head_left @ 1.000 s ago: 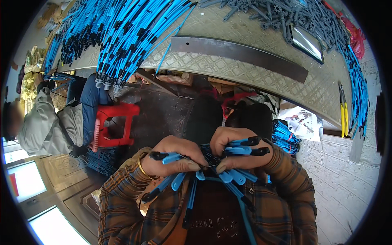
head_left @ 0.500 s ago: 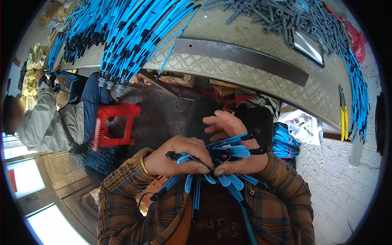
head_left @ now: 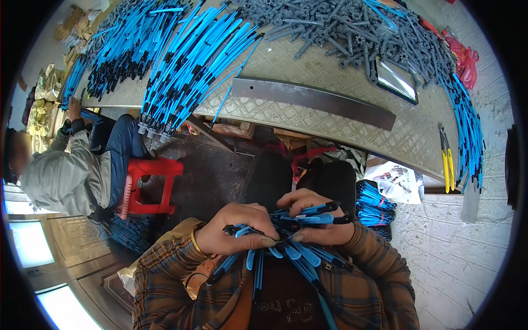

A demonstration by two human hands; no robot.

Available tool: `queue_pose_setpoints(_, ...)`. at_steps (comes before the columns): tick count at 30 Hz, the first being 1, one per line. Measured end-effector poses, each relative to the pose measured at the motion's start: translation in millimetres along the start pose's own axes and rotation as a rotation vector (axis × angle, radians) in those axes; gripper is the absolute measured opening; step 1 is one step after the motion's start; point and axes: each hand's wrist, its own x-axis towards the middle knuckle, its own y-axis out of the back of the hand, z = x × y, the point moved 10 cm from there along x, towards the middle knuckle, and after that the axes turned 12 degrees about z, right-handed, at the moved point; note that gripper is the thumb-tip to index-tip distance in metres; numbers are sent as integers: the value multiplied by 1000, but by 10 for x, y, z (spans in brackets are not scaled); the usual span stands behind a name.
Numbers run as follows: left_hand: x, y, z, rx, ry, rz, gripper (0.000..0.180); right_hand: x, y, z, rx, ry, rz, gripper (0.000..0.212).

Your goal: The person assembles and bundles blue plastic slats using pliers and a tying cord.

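Left hand (head_left: 245,215) and right hand (head_left: 327,235) are gripping blue rods (head_left: 309,257) before the plaid jacket (head_left: 165,286); the right's fingers, splayed a moment ago, are curling in again, apparently restoring two-handed control, while a table (head_left: 324,69) is standing beyond

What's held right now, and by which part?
A blue-and-black rod bundle: left hand and right hand grip it near the middle, where the rods converge. The fingers hide the exact contact points.
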Motion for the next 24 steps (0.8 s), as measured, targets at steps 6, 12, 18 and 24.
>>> queue_pose_setpoints(6,-9,-42,41,12,-37,-63,19,-13,-19,-75,-1,43,68,37)
queue_pose_setpoints(12,-4,20,-119,-418,169,-2,26,-13,-116,-100,40,9,-31,34)
queue_pose_setpoints(18,125,-35,-91,-71,186,62,19,29,-145,-115,33,3,-52,32)
queue_pose_setpoints(24,179,-50,188,189,-157,103,11,52,-133,-118,-7,-15,-28,32)
